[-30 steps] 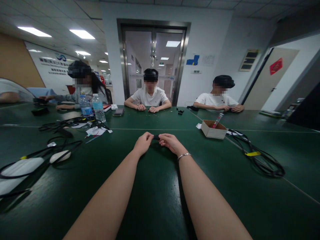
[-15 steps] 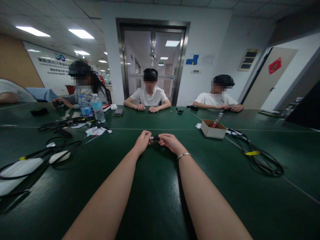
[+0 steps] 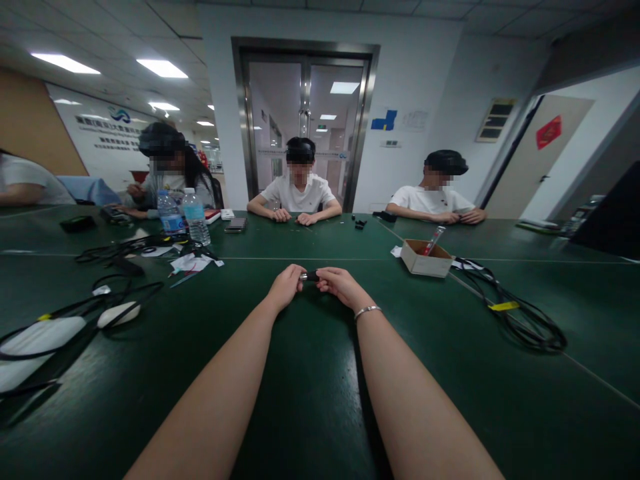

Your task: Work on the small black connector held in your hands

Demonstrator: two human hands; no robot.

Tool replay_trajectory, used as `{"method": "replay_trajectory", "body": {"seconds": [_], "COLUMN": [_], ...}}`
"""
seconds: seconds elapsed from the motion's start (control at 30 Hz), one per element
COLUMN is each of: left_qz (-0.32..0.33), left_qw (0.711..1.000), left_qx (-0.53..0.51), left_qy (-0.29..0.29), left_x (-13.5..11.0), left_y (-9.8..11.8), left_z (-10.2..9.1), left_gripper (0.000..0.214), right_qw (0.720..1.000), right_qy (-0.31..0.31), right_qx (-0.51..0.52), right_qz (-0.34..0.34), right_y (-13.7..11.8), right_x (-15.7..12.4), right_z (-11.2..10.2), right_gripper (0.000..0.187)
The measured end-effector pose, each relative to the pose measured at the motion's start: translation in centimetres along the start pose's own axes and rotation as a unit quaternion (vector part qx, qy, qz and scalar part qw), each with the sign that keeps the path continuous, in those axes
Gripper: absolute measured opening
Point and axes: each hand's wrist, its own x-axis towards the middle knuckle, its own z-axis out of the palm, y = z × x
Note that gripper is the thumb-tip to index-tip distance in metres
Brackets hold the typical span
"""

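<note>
Between my two hands is a small black rod-shaped piece with a silver metal end (image 3: 311, 275), lying roughly level just over the green table (image 3: 310, 373). The fingers of my left hand (image 3: 287, 287) are closed around its silver end. My right hand (image 3: 341, 285), with a silver bangle at the wrist, pinches the black end. Fingers cover both tips of the piece, so its exact kind cannot be made out.
To the right stand an open cardboard box (image 3: 425, 261) holding a clear-and-red tube and a coiled black cable (image 3: 525, 320). Cables, paper scraps (image 3: 193, 262) and two water bottles (image 3: 197, 217) occupy the left. Several people sit across the table.
My left hand has shifted very slightly; both hands keep hold of the piece. At the far left, a seated person has raised a hand from the table.
</note>
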Motion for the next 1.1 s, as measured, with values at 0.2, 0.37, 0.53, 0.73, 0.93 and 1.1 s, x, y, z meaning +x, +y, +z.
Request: {"method": "replay_trajectory", "body": {"seconds": [0.2, 0.37, 0.53, 0.73, 0.93, 1.1], "left_qz": [0.001, 0.014, 0.012, 0.009, 0.0, 0.012], "left_qw": [1.0, 1.0, 1.0, 1.0, 1.0, 1.0], "left_qx": [-0.008, 0.01, 0.024, 0.007, -0.016, -0.01], "left_qy": [0.01, 0.012, 0.011, 0.005, 0.007, 0.005], "left_x": [0.16, 0.09, 0.16, 0.1, 0.15, -0.06], "left_y": [-0.06, -0.09, -0.29, -0.12, 0.03, 0.43], "left_z": [0.06, 0.03, 0.0, 0.01, 0.03, 0.03], "left_gripper": [0.025, 0.026, 0.032, 0.036, 0.028, 0.028], "right_qw": [1.0, 1.0, 1.0, 1.0, 1.0, 1.0], "right_qy": [0.001, 0.004, 0.003, 0.002, 0.005, -0.005], "right_qx": [0.003, 0.003, 0.002, 0.0, -0.005, 0.002], "right_qz": [0.001, 0.001, 0.002, 0.0, 0.0, -0.004], "right_y": [-0.04, -0.02, -0.14, -0.08, 0.1, 0.09], "right_x": [-0.01, -0.01, -0.15, -0.03, 0.1, 0.05], "right_z": [-0.02, 0.01, 0.11, 0.05, -0.08, -0.13], "right_gripper": [0.009, 0.007, 0.008, 0.008, 0.007, 0.007]}}
